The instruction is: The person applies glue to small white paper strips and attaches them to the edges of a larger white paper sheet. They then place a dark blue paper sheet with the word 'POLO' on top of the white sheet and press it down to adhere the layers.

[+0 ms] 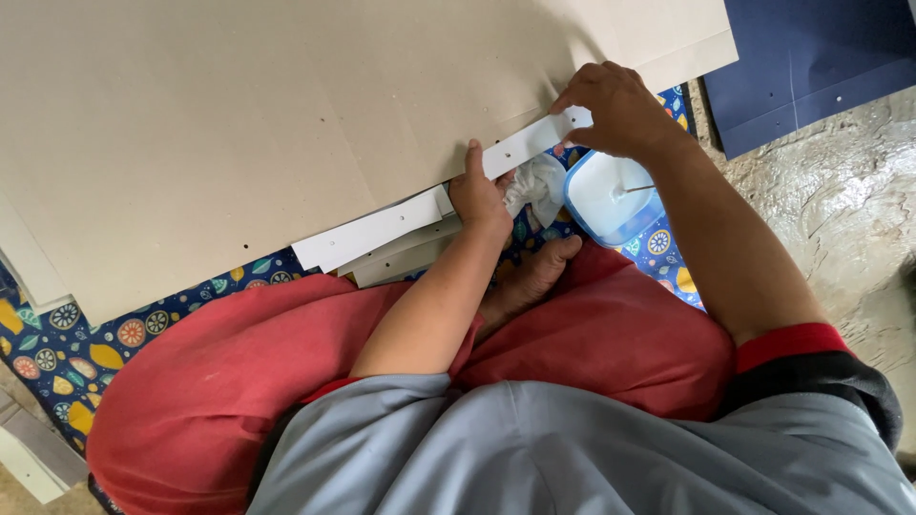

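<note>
Both hands press a white strip (520,148) along the cardboard sheet's (239,114) edge.
Left hand (480,195) flat, right hand (615,107) pinching; blue tub (584,205) of white paste just beside.

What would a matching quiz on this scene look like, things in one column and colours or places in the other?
Things:
1. strip
2. tub
3. board
4. sheet

Colours or places:
A. dark blue, top right on the floor
B. white, pressed down by both hands
C. light blue rim, white liquid inside, below the right hand
D. tan, large, covering the patterned mat

Pairs: 1-B, 2-C, 3-D, 4-A. The left hand presses the strip near its middle.
</note>
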